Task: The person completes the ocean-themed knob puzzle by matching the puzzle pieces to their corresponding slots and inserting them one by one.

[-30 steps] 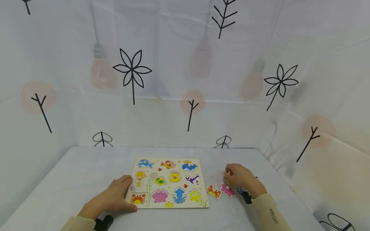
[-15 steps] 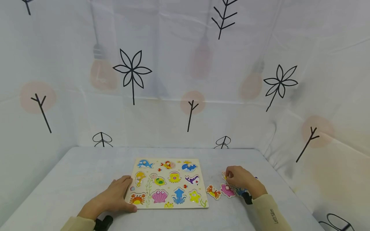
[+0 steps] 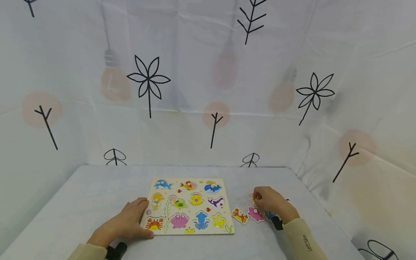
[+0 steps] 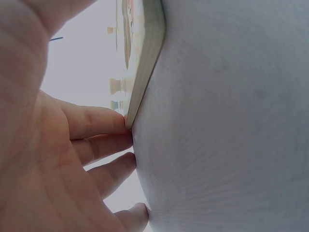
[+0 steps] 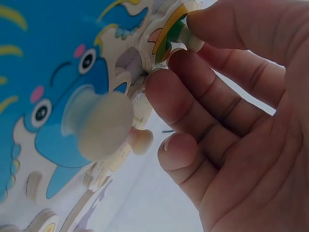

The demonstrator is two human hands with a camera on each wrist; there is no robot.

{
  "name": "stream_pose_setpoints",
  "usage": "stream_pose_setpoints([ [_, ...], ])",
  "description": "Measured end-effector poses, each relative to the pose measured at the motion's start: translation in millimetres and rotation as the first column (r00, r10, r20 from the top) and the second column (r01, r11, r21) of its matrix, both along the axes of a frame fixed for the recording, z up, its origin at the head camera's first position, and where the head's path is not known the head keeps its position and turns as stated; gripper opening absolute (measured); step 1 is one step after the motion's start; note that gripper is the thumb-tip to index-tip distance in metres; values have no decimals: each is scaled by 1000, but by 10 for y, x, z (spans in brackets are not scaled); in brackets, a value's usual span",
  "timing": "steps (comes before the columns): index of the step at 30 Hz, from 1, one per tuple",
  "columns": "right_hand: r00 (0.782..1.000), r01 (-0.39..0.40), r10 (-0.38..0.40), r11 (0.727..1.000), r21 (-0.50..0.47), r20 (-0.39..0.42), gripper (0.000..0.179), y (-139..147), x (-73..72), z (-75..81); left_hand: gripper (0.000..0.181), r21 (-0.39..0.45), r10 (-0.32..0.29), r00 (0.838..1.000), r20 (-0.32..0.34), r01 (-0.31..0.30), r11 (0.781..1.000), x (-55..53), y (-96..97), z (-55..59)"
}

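Note:
A wooden sea-animal puzzle board (image 3: 177, 232) lies on the table. My left hand (image 3: 131, 218) rests beside its left edge, thumb near the front corner; in the left wrist view, the fingers (image 4: 99, 121) are extended and touch the board's edge. My right hand (image 3: 269, 199), right of the board, pinches the knob (image 5: 193, 41) of a green and yellow puzzle piece (image 5: 166, 34). That piece overlaps or adjoins others, partly hidden by my fingers. Nearest it are a crab piece (image 3: 240, 216), a pink shell piece (image 3: 256, 214) and a blue smiling piece (image 5: 63, 121).
On the board, the blue whale (image 3: 163, 184), the fish (image 3: 189, 185) and the seahorse (image 3: 157, 201) show knobs. A patterned cloth (image 3: 182, 137) hangs behind the white table (image 3: 110, 187). A dark purple-edged bit shows behind my right wrist.
My right hand has lowered slightly since a second ago and hardly moved in the last half second. The left hand and the board look unmoved.

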State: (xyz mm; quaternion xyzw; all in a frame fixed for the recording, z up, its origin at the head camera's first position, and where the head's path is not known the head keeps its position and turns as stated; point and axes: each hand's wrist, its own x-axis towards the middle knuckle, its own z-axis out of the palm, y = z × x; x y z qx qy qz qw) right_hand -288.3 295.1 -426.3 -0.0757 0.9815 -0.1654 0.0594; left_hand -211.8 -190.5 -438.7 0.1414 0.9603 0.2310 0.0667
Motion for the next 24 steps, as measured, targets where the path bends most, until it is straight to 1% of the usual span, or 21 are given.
stream_pose_setpoints([
  [9,1000,-7,7,1000,-17,-9,8,-7,-9,-14,113,-2,6,1000,7,-6,1000,1,-4,-9],
  [17,999,-18,17,999,-28,-43,6,-60,-24,-15,112,2,-8,1000,1,8,1000,-9,-7,-13],
  [21,999,-15,13,999,-38,-44,6,-101,-25,-11,112,1,-6,1000,6,6,1000,-10,-6,-14],
  [24,997,-25,23,999,-40,-67,5,-131,-31,-10,113,1,-4,1000,4,4,1000,-9,-4,-11],
])
